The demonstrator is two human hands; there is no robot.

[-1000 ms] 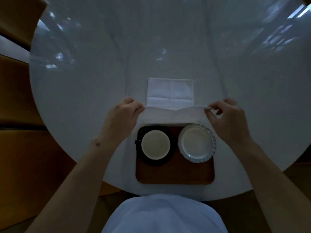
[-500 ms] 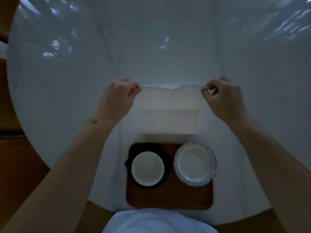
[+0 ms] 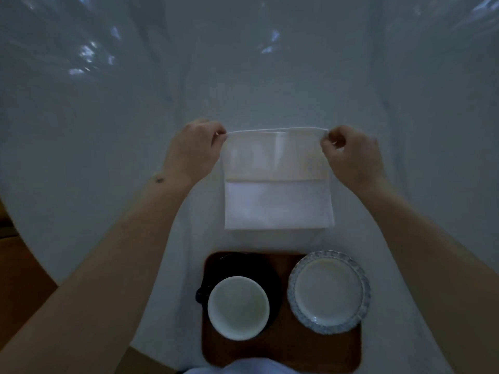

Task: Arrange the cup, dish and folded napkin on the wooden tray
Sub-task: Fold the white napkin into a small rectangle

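A white napkin (image 3: 278,203) lies partly folded on the table beyond the wooden tray (image 3: 283,349). My left hand (image 3: 193,151) pinches the napkin's far left corner and my right hand (image 3: 351,155) pinches its far right corner, holding that edge stretched between them. On the tray, a white cup (image 3: 238,307) sits on a dark saucer (image 3: 243,268) at the left. A pale dish with a fluted blue rim (image 3: 329,291) sits at the right of the tray.
The round table wears a white cloth (image 3: 108,157) that reflects light at the back. Its curved edge runs down the left side, with brown wooden floor (image 3: 19,273) beyond. My light shirt (image 3: 243,369) shows at the bottom edge.
Both hands carried the napkin's near edge up and away from me over the rest of the cloth. The camera tilted, so tray and dishes now sit lower in view.
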